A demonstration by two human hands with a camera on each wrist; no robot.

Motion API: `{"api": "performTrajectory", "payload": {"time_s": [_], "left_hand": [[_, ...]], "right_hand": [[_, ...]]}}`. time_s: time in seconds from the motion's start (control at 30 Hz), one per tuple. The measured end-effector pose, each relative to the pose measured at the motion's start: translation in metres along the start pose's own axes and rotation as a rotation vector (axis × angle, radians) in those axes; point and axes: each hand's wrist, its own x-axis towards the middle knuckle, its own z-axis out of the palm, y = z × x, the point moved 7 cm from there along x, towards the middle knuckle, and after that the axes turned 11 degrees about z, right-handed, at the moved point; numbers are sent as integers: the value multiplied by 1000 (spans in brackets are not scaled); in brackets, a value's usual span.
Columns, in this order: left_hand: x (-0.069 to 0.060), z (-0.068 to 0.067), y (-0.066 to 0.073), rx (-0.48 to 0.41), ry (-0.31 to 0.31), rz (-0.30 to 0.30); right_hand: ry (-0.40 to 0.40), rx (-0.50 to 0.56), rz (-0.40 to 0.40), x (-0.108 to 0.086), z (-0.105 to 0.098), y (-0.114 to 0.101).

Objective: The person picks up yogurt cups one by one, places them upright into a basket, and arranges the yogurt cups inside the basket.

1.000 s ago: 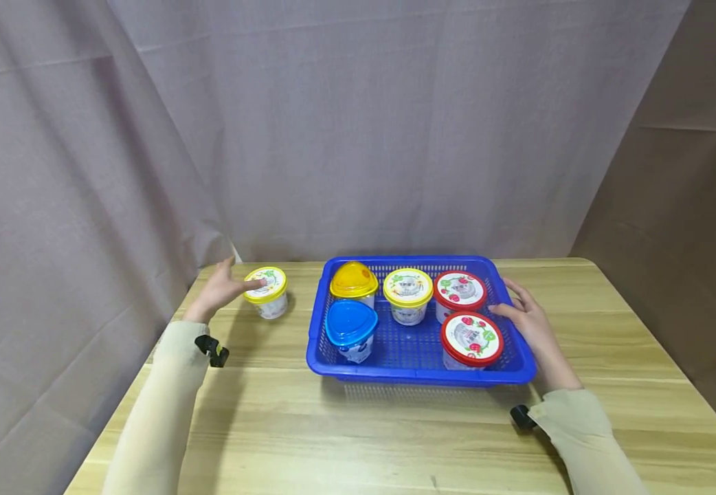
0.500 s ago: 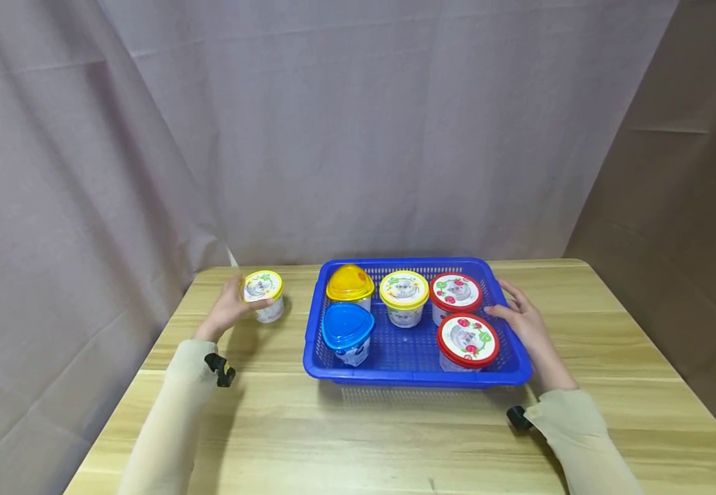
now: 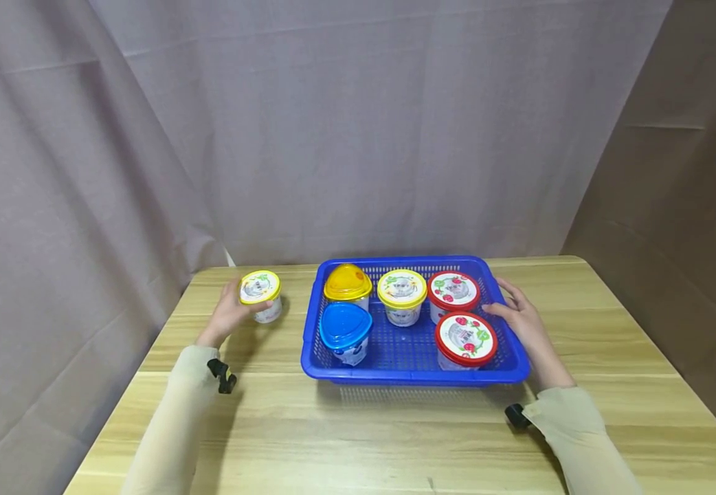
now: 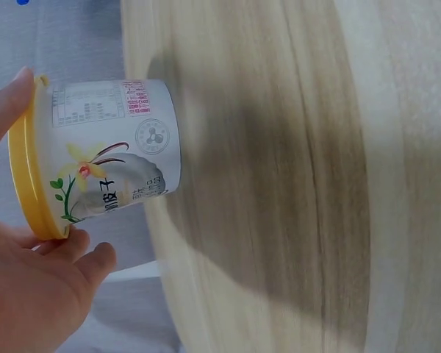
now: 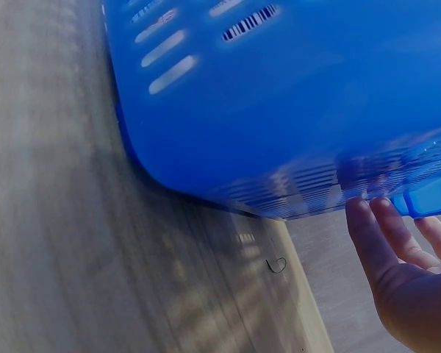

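My left hand (image 3: 227, 315) grips a paper cup with a yellow rimmed lid (image 3: 260, 287), thumb on the near side and fingers round the far side. In the left wrist view the paper cup (image 4: 114, 151) shows a vanilla flower print, and thumb and fingers hold it at the lid. It is upright; whether its base touches the table I cannot tell. At the right rim of a blue plastic basket (image 3: 414, 377), my right hand (image 3: 528, 330) holds the edge, thumb over the rim and fingers outside. Fingertips (image 5: 359, 209) touch the slotted side wall in the right wrist view.
Inside the basket stand a blue-lidded cup (image 3: 345, 326), an orange-yellow-lidded cup (image 3: 348, 282), a yellow-rimmed cup (image 3: 402, 289) and two red-rimmed cups (image 3: 466, 339). The wooden table (image 3: 358, 440) ends at a grey curtain (image 3: 358, 137) behind.
My left hand has closed from a spread pose round the yellow-lidded cup. The right hand stays at the basket rim. The whole view has shifted slightly.
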Motion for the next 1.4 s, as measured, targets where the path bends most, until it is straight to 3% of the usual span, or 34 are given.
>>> {"api": "performTrajectory", "payload": {"time_s": [0.73, 1.27, 1.4], "left_hand": [[-2, 0, -4, -42, 1, -53], [-1, -1, -5, -35, 23, -41], [0, -7, -2, -17, 50, -12]], "right_hand": [[0, 5, -2, 0, 0, 0], [-11, 21, 22, -1, 0, 0], [-12, 25, 19, 0, 0, 1]]}}
